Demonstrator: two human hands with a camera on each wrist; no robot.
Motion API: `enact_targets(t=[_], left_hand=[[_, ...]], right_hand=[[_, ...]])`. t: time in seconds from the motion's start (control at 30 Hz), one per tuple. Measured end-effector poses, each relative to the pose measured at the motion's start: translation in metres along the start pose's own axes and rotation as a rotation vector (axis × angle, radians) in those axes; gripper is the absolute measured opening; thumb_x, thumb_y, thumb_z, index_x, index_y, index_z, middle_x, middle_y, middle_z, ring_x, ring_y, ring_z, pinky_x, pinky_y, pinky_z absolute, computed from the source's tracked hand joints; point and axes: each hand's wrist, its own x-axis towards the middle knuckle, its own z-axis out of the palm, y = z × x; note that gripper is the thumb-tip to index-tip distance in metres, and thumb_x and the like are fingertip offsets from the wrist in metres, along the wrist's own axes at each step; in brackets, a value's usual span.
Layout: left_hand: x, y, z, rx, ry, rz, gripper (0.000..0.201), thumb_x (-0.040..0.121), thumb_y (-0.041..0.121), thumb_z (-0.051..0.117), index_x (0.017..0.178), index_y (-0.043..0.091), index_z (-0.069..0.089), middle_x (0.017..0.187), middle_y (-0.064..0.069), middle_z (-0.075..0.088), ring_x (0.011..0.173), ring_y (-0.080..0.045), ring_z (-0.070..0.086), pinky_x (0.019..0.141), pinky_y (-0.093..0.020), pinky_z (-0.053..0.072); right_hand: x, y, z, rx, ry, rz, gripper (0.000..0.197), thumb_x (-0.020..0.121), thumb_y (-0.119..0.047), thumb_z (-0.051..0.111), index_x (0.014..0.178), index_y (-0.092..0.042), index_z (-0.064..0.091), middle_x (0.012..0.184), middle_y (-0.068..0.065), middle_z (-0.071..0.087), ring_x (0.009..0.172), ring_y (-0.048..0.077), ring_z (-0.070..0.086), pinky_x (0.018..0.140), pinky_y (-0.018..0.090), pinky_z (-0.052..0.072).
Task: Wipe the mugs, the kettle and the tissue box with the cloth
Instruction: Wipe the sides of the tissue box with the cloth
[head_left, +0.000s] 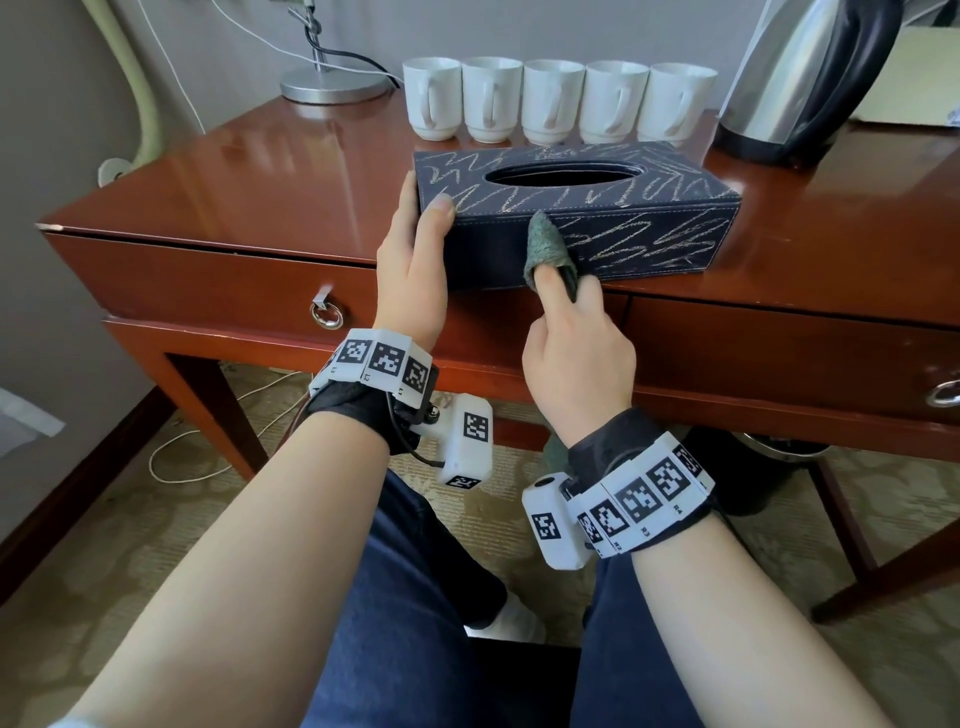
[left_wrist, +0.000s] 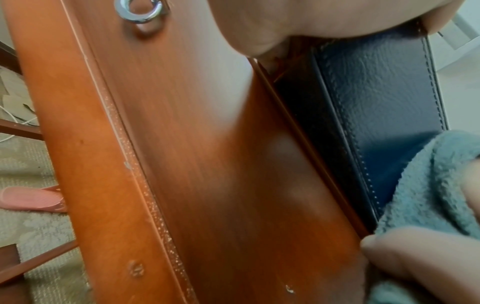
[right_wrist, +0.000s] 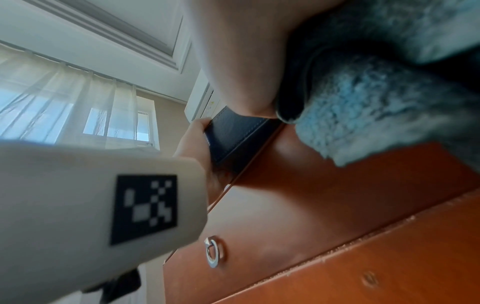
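A dark blue tissue box (head_left: 644, 208) with pale scribbles lies at the desk's front edge. My left hand (head_left: 421, 244) grips its left end, thumb on the top corner. My right hand (head_left: 566, 322) holds a grey-green cloth (head_left: 545, 244) and presses it against the box's front face. The left wrist view shows the box's blue front (left_wrist: 384, 98) and the cloth (left_wrist: 428, 185). In the right wrist view the cloth (right_wrist: 376, 107) fills the upper right and the box (right_wrist: 233, 131) shows beyond it. Several white mugs (head_left: 553, 101) stand in a row behind the box. A steel kettle (head_left: 800, 78) stands at the back right.
A lamp base (head_left: 332, 85) with a cord sits at the desk's (head_left: 260, 171) back left. Drawer fronts with ring pulls (head_left: 326, 314) lie below the edge. White cables trail on the carpet under the desk. A dark bin (head_left: 769, 462) stands under the right side.
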Motion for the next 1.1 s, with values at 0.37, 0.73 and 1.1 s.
enact_targets(t=[0.37, 0.73, 1.1], left_hand=[[0.001, 0.002, -0.001, 0.001, -0.006, 0.006, 0.069, 0.091, 0.039, 0.041, 0.152, 0.008, 0.035, 0.15, 0.0, 0.046, 0.131, 0.001, 0.042, 0.094, 0.001, 0.032], [0.001, 0.002, 0.0, -0.022, -0.006, 0.011, 0.07, 0.089, 0.04, 0.04, 0.152, 0.01, 0.034, 0.153, 0.002, 0.042, 0.132, 0.003, 0.036, 0.092, 0.007, 0.027], [0.002, -0.004, 0.001, -0.015, 0.012, 0.01, 0.049, 0.106, 0.019, 0.038, 0.152, 0.007, 0.032, 0.151, 0.002, 0.04, 0.128, 0.004, 0.034, 0.089, 0.007, 0.026]], right_hand=[[-0.007, 0.0, 0.003, 0.036, -0.064, 0.011, 0.05, 0.09, -0.009, 0.047, 0.139, -0.019, 0.045, 0.112, 0.016, 0.049, 0.068, 0.031, 0.054, 0.055, 0.032, 0.036], [-0.01, 0.004, -0.001, 0.019, -0.103, 0.078, 0.053, 0.092, -0.01, 0.042, 0.143, -0.022, 0.037, 0.113, 0.012, 0.048, 0.069, 0.025, 0.046, 0.058, 0.032, 0.034], [-0.002, 0.008, -0.006, 0.012, -0.02, 0.125, 0.052, 0.091, -0.011, 0.044, 0.142, -0.02, 0.038, 0.115, 0.014, 0.049, 0.077, 0.033, 0.058, 0.059, 0.032, 0.032]])
